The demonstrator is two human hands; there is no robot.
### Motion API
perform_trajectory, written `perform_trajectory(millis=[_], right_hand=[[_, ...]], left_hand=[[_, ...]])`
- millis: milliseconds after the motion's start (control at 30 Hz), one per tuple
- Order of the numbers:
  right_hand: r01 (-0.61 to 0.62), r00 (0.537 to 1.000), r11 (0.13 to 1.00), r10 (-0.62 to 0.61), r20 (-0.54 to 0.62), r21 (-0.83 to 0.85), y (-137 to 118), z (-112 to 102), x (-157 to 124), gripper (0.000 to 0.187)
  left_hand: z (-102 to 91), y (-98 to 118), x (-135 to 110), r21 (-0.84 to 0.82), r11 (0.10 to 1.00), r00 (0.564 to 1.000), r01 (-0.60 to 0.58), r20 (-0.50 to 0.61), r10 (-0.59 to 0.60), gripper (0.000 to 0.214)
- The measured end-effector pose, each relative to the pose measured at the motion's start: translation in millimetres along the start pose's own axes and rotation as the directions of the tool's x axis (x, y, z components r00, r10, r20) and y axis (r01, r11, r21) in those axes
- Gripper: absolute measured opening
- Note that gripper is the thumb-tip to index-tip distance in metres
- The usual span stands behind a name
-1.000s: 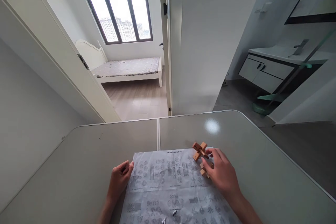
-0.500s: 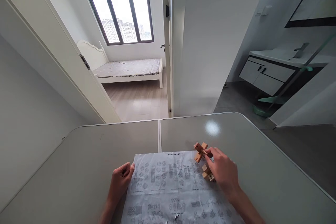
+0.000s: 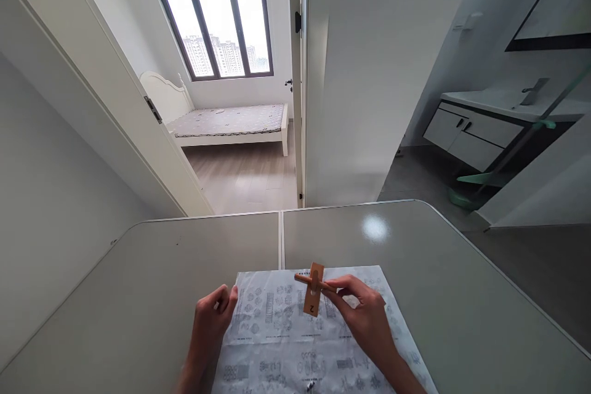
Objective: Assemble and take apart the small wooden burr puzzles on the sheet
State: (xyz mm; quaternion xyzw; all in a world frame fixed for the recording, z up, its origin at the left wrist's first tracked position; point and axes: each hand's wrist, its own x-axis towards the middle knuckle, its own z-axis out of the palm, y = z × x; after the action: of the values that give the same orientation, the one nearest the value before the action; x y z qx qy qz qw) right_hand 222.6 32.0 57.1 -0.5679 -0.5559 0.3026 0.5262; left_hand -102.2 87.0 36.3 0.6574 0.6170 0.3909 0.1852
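A wooden puzzle piece (image 3: 314,301) is above the printed sheet. It is a flat slat marked with a 2, crossed by a thin round-ended stick. My right hand (image 3: 369,314) pinches the stick's right end between thumb and fingertips. The creased paper sheet (image 3: 286,338), with rows of small diagrams, lies beneath. My left hand (image 3: 212,317) rests on the table, loosely fisted at the sheet's upper left edge, and no object shows in it. The other small wooden blocks seen earlier do not show now; I cannot tell whether my right hand hides them.
A small metallic bit (image 3: 310,385) lies on the sheet near the bottom of view. The grey table (image 3: 184,271) has a seam and a pale rim. Beyond are a doorway with a bed (image 3: 231,120) and, at right, a sink cabinet (image 3: 480,129).
My right hand has moved left with the wooden piece, from the sheet's upper right corner to above its upper middle. The slat now faces me. My left hand stays put.
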Motion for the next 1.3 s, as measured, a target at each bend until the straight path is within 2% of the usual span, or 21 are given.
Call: perform_trajectory(millis=[67, 133, 167, 233, 267, 333, 400, 467, 533, 600, 800, 1033, 1167, 1300], right_hand=[[-0.018, 0.998, 0.997, 0.014, 0.053, 0.070, 5, 10, -2, 0.029], [-0.042, 0.993, 0.991, 0.027, 0.115, 0.127, 12, 20, -3, 0.027], [-0.062, 0.990, 0.985, 0.040, 0.137, 0.158, 16, 24, -4, 0.026], [-0.107, 0.983, 0.968, 0.070, 0.167, 0.228, 22, 31, -6, 0.026], [-0.130, 0.980, 0.956, 0.084, 0.179, 0.263, 25, 34, -7, 0.026], [-0.184, 0.973, 0.921, 0.121, 0.197, 0.343, 30, 39, -9, 0.028], [-0.233, 0.965, 0.881, 0.158, 0.209, 0.412, 34, 43, -11, 0.030], [-0.262, 0.959, 0.854, 0.180, 0.217, 0.450, 36, 45, -11, 0.033], [-0.274, 0.956, 0.844, 0.187, 0.227, 0.460, 38, 46, -11, 0.035], [-0.288, 0.951, 0.835, 0.191, 0.245, 0.468, 39, 46, -11, 0.036], [-0.330, 0.925, 0.816, 0.178, 0.337, 0.475, 38, 45, -11, 0.035], [-0.365, 0.896, 0.781, 0.146, 0.419, 0.508, 39, 43, -11, 0.031], [-0.271, 0.910, 0.828, 0.054, 0.411, 0.491, 34, 40, -10, 0.030], [-0.147, 0.956, 0.854, -0.007, 0.294, 0.499, 36, 40, -12, 0.039]], left_hand=[[1.1, 14, -1, -0.017, 0.997, 0.997, -0.070, 0.033, 0.070, 0.041], [4.3, 30, -3, -0.079, 0.971, 0.960, -0.224, 0.155, 0.234, 0.029], [6.9, 38, -3, -0.110, 0.959, 0.938, -0.263, 0.202, 0.280, 0.035], [13.9, 51, -5, -0.174, 0.944, 0.896, -0.282, 0.305, 0.323, 0.074], [18.0, 56, -5, -0.197, 0.942, 0.878, -0.272, 0.349, 0.327, 0.092], [26.2, 61, -6, -0.209, 0.952, 0.845, -0.225, 0.444, 0.297, 0.114], [33.2, 64, -7, -0.199, 0.963, 0.806, -0.183, 0.531, 0.263, 0.121], [38.4, 64, -8, -0.184, 0.969, 0.776, -0.167, 0.581, 0.245, 0.115], [41.9, 64, -9, -0.164, 0.973, 0.779, -0.162, 0.584, 0.228, 0.105], [43.9, 65, -10, -0.145, 0.979, 0.803, -0.142, 0.562, 0.200, 0.097], [44.0, 72, -10, -0.177, 0.981, 0.828, -0.078, 0.537, 0.162, 0.086], [44.3, 84, -16, -0.375, 0.927, 0.824, -0.001, 0.525, 0.213, 0.089], [42.3, 90, -21, -0.374, 0.927, 0.830, -0.026, 0.508, 0.229, 0.092], [41.2, 87, -20, -0.338, 0.937, 0.849, -0.089, 0.467, 0.249, 0.082]])
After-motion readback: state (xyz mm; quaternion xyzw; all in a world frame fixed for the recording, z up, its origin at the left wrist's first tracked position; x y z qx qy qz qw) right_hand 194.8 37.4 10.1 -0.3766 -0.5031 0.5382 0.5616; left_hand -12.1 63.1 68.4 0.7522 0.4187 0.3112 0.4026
